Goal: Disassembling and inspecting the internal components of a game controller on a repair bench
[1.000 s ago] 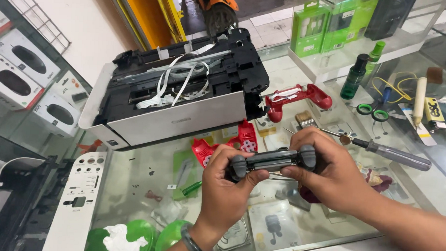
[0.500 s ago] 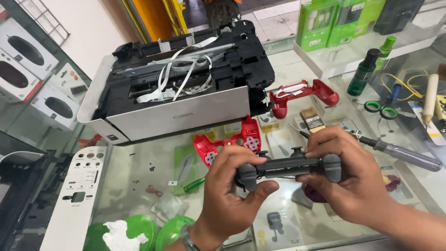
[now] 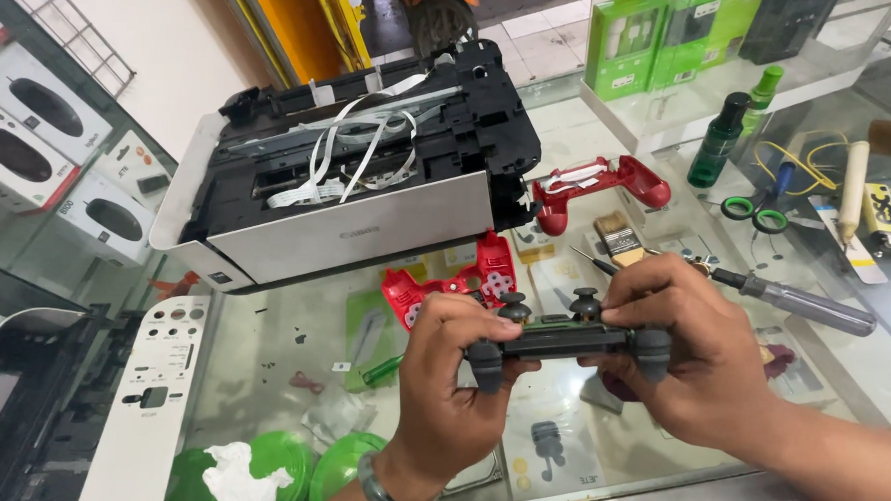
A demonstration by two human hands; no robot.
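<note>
Head view: both hands clasp a dark game controller (image 3: 567,341) above the glass tabletop (image 3: 260,373). Left hand (image 3: 450,381) grips its left end, right hand (image 3: 696,357) its right, fingers closed.

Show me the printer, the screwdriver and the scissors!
printer (image 3: 351,231), head view, on its grey front panel.
screwdriver (image 3: 814,307), head view, on its handle.
scissors (image 3: 753,212), head view, on the green finger loops.

Matt dark plastic on the game controller (image 3: 562,341), rubbery-looking thumbsticks. Glossy red plastic on the shell halves (image 3: 600,187). Smooth, reflective glass for the worktop (image 3: 260,363). Matt black plastic and smooth white panels on the opened printer (image 3: 349,176). Shiny metal shaft, translucent plastic handle on the screwdriver (image 3: 794,301). Crumpled white tissue (image 3: 246,472).
</note>
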